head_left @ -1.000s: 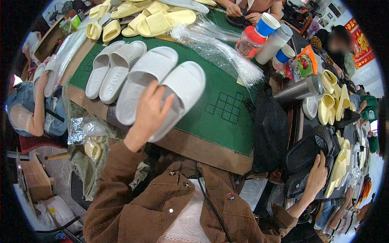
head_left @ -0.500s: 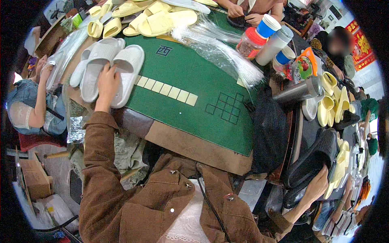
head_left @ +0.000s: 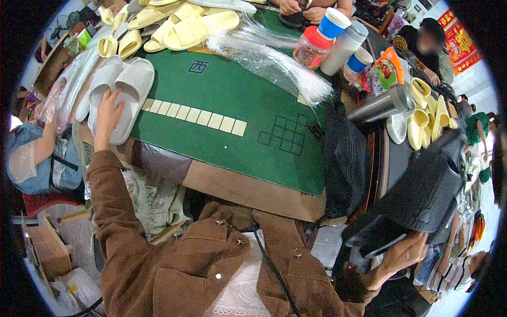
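A pair of light grey slippers (head_left: 133,80) sits side by side at the left edge of the green mat, overlapping more grey footwear behind. My left hand (head_left: 109,115) is closed on this pair, its fingers pinching where the two soles meet. Off to the right, beside the table, black slippers (head_left: 422,185) are lifted and tilted, somewhat smeared by motion. My right hand (head_left: 405,254) grips them from below at their near end; some of its fingers are hidden behind them.
On the green mat (head_left: 211,95) lies a row of pale yellow squares (head_left: 190,113). Yellow slippers (head_left: 185,31) heap at the back, beside white plastic strands (head_left: 296,79). A red-lidded jar (head_left: 310,48), cups and a steel flask (head_left: 383,103) stand right. Another person's hands (head_left: 303,11) work opposite.
My right hand has raised and turned the black slippers, so their soles show more. My left hand has slid the grey pair a little left. The whole view has shifted slightly.
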`<state>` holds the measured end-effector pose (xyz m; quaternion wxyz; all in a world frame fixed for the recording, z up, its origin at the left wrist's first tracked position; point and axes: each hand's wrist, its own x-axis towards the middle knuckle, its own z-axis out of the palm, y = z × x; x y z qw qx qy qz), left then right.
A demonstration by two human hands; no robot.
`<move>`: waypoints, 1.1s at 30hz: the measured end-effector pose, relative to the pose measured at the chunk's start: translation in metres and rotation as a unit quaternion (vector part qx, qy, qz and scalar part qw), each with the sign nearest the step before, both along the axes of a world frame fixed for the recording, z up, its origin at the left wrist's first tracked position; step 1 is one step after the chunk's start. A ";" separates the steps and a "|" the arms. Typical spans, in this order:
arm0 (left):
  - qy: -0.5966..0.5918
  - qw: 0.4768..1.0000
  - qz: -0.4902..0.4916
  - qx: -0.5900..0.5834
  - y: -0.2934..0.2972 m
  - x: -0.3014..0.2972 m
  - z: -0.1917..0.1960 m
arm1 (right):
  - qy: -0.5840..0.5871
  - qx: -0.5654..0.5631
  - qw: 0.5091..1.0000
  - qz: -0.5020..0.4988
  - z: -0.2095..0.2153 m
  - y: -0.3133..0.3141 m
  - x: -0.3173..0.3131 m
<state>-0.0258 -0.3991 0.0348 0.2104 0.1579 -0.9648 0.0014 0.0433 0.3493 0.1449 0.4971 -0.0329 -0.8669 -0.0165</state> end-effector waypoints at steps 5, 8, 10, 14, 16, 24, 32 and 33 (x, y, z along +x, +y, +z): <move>0.078 0.990 0.081 -0.086 0.072 0.019 0.010 | -0.122 0.038 0.978 0.163 -0.001 -0.071 -0.019; 0.081 0.996 -0.023 0.007 0.126 0.020 0.011 | -0.231 0.029 0.944 0.233 -0.002 -0.126 -0.043; 0.058 0.985 -0.117 0.109 0.162 0.018 0.010 | -0.306 -0.029 0.908 0.286 -0.010 -0.160 -0.060; 0.005 0.954 -0.187 0.232 0.223 0.014 0.008 | -0.372 -0.065 0.863 0.334 -0.048 -0.208 -0.090; 0.002 0.936 -0.214 0.279 0.248 0.012 0.008 | -0.442 -0.069 0.834 0.324 -0.068 -0.217 -0.098; 0.022 0.885 -0.312 0.346 0.320 0.001 0.009 | -0.457 -0.169 0.764 0.422 -0.059 -0.197 -0.093; 0.002 0.950 -0.290 0.118 0.383 -0.039 0.004 | -0.247 -0.304 0.667 0.634 0.066 -0.179 -0.104; 0.011 0.949 -0.293 0.119 0.386 -0.039 0.003 | -0.181 -0.278 0.631 0.701 0.083 -0.174 -0.107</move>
